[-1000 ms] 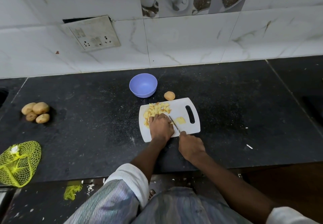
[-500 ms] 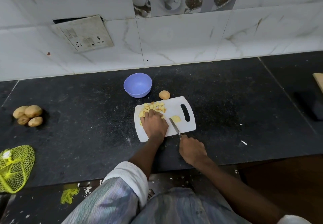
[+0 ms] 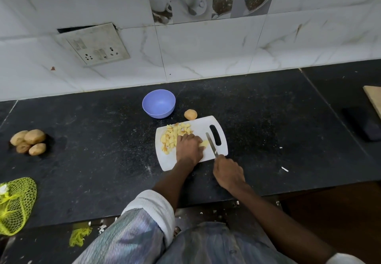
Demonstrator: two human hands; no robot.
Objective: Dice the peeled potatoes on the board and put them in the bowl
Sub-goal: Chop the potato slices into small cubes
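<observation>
A white cutting board (image 3: pixel 222 150) lies on the black counter, with a pile of diced potato (image 3: pixel 174 135) on its left half. My left hand (image 3: pixel 188 147) rests on the board and holds a small potato piece (image 3: pixel 204 143) under its fingertips. My right hand (image 3: pixel 227 173) grips the handle of a knife (image 3: pixel 211 143), whose blade lies on the board just right of that piece. A whole peeled potato (image 3: pixel 190 114) sits on the counter behind the board. The purple bowl (image 3: pixel 158 104) stands behind the board to the left, with nothing visible inside.
Several unpeeled potatoes (image 3: pixel 28 141) lie at the far left. A yellow mesh bag (image 3: pixel 15 204) sits at the left front edge. A dark flat object (image 3: pixel 365 124) and a wooden board (image 3: pixel 374 100) are at the right. A socket plate (image 3: pixel 92 44) hangs on the tiled wall.
My left hand moved right from the diced pile to the lone potato piece and took hold of it. The knife shifted right, next to that piece.
</observation>
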